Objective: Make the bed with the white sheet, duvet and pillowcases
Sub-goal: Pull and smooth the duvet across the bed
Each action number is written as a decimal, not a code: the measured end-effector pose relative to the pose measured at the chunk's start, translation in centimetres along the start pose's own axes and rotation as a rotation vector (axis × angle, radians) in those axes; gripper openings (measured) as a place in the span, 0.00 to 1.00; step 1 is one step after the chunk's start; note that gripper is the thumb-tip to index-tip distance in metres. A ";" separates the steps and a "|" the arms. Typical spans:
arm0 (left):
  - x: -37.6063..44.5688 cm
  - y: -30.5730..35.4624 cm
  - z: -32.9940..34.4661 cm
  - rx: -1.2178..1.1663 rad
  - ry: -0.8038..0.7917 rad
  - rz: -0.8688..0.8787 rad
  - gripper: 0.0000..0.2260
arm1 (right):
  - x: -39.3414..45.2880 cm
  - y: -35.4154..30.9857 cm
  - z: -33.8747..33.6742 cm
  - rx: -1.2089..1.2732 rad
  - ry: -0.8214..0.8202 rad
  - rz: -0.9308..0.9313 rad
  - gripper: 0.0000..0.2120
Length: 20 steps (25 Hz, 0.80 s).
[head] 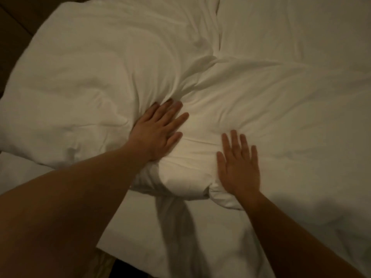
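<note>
A white duvet (261,97) covers most of the bed, puffy and creased, with wrinkles running out from the middle. Its near edge is bunched into a thick roll (184,181). My left hand (158,129) lies flat on the duvet with straight fingers, pressing into a dip where the folds meet. To its right, my right hand (239,165) presses flat on the duvet close to the bunched edge, fingers spread. Below the roll, a smoother white sheet (156,227) shows. No pillowcase can be told apart.
Dark floor or furniture (14,23) shows beyond the bed at the upper left. The sheet's near edge (104,249) ends above a dark gap at the bottom. My left forearm fills the lower left of the view.
</note>
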<state>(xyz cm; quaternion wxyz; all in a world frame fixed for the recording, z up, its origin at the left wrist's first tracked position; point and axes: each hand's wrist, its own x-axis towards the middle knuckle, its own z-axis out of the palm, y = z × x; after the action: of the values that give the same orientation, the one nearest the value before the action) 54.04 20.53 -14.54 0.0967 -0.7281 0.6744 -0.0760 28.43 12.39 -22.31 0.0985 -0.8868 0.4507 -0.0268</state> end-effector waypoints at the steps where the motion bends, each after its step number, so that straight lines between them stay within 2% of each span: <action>1: -0.6 -0.8 -0.2 0.018 0.002 -0.012 0.26 | -0.5 0.9 0.2 -0.005 -0.017 0.047 0.29; 4: -0.9 -1.8 -0.8 0.016 0.043 -0.024 0.26 | 0.0 -1.2 -0.6 0.102 -0.100 0.188 0.32; 7: -0.1 -0.6 -1.3 -0.050 0.053 -0.033 0.26 | 1.6 -7.7 -2.3 0.319 -0.111 0.131 0.34; 9: -0.2 -0.9 -1.3 -0.068 0.058 0.016 0.26 | 1.9 -10.8 -2.4 0.297 -0.057 0.038 0.31; 12: -1.6 -5.5 -1.0 0.002 0.032 0.075 0.26 | 0.7 -10.2 -0.8 0.132 -0.015 -0.059 0.30; 15: -2.7 -10.5 -1.3 0.014 -0.006 -0.073 0.28 | 0.3 -9.2 -0.5 0.118 -0.071 0.019 0.31; 17: -1.9 -11.9 -1.6 -0.016 -0.025 -0.148 0.28 | 2.2 -11.1 -1.8 0.184 -0.082 0.047 0.31; 20: 0.9 -12.0 -2.5 -0.072 0.017 -0.125 0.29 | 7.0 -15.0 -4.8 0.262 -0.058 -0.034 0.30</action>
<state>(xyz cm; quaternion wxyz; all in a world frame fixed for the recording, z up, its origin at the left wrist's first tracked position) 65.10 20.37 -9.21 0.0597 -0.7709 0.6309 -0.0638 43.88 14.64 -14.91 0.2261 -0.8743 0.4251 -0.0616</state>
